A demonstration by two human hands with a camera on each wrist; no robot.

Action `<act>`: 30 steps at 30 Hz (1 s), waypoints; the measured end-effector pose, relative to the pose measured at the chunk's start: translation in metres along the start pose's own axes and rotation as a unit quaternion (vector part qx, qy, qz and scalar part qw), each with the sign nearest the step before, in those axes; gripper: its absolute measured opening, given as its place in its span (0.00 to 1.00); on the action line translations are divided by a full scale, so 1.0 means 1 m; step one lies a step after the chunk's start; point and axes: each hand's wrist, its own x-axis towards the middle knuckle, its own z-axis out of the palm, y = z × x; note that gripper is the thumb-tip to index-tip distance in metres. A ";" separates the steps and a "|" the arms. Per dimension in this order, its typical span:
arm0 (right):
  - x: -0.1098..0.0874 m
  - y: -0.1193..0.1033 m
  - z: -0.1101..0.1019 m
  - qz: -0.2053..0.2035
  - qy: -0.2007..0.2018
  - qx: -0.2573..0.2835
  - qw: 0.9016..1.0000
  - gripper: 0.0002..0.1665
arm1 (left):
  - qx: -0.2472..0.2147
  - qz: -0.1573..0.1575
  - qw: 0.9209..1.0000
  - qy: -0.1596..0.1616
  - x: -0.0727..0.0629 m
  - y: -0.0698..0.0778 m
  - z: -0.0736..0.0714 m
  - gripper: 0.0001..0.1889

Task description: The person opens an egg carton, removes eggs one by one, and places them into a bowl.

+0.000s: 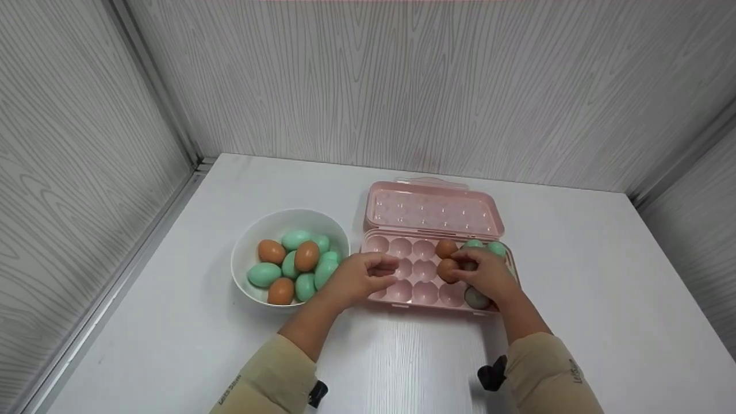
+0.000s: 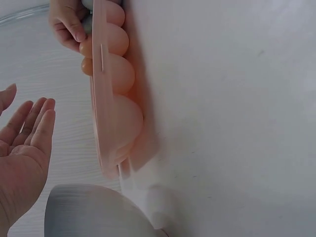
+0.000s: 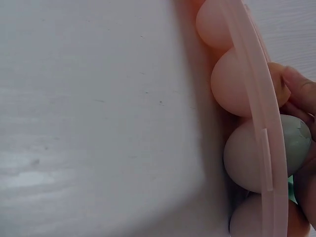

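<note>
The right hand [image 1: 487, 275] is pinching a brown egg [image 1: 447, 271] between thumb and fingertips at the middle row of the pink egg carton [image 1: 425, 292]; the egg is lying just left of that hand and to the right of the left hand [image 1: 357, 280]. The left hand is holding nothing, its fingers extending with the thumb apart, and is hovering over the carton's left side. The white bowl [image 1: 257, 232] is standing farther left on the counter [image 1: 575, 259].
</note>
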 end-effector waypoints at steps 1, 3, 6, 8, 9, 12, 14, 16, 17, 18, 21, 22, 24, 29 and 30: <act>0.000 0.000 0.001 -0.004 -0.001 0.003 1.000 0.27 | 0.001 0.001 1.000 0.000 0.000 0.000 0.000 0.18; 0.001 0.000 0.002 -0.015 -0.002 -0.002 1.000 0.28 | 0.002 -0.001 1.000 0.001 0.000 0.000 -0.001 0.18; 0.001 -0.001 0.004 -0.028 -0.002 -0.008 1.000 0.28 | 0.004 -0.005 1.000 0.003 -0.001 0.001 -0.001 0.18; 0.001 0.000 0.005 -0.041 -0.003 -0.012 0.999 0.28 | 0.005 -0.009 1.000 0.003 -0.001 0.002 -0.001 0.18; 0.001 0.000 0.005 -0.047 -0.004 -0.013 0.999 0.28 | 0.005 -0.008 1.000 0.004 -0.001 0.002 -0.001 0.18; 0.001 0.000 0.006 -0.059 -0.006 -0.009 0.998 0.26 | 0.006 -0.007 1.000 0.005 -0.001 0.002 0.000 0.18; 0.002 0.000 0.005 -0.055 -0.010 -0.005 0.998 0.26 | 0.004 -0.003 1.000 0.004 -0.002 0.003 0.000 0.18; 0.002 0.000 0.005 -0.047 -0.012 0.003 0.999 0.25 | 0.002 0.000 1.000 0.004 -0.002 0.003 0.000 0.18; 0.002 0.000 0.004 -0.041 -0.013 0.005 0.999 0.25 | 0.002 0.002 1.000 0.004 -0.002 0.003 0.000 0.18; 0.002 0.001 0.003 -0.034 -0.014 0.007 0.999 0.25 | 0.002 0.004 1.000 0.003 -0.002 0.003 0.000 0.18; 0.001 0.002 0.001 -0.012 -0.015 0.016 1.000 0.26 | 0.007 -0.001 1.000 0.003 -0.002 0.003 -0.001 0.18; 0.001 0.002 -0.001 -0.004 -0.013 0.018 1.000 0.27 | 0.006 -0.002 1.000 0.002 -0.002 0.002 -0.001 0.18; 0.001 0.001 -0.004 0.011 -0.008 0.023 1.000 0.30 | 0.007 -0.002 1.000 0.002 -0.002 0.002 -0.001 0.18; 0.000 -0.003 -0.013 0.014 0.000 0.052 0.999 0.31 | 0.005 0.006 1.000 0.005 -0.002 0.002 -0.004 0.19; 0.000 -0.004 -0.015 0.010 0.000 0.061 0.998 0.31 | 0.005 0.005 1.000 0.006 -0.002 0.002 -0.004 0.19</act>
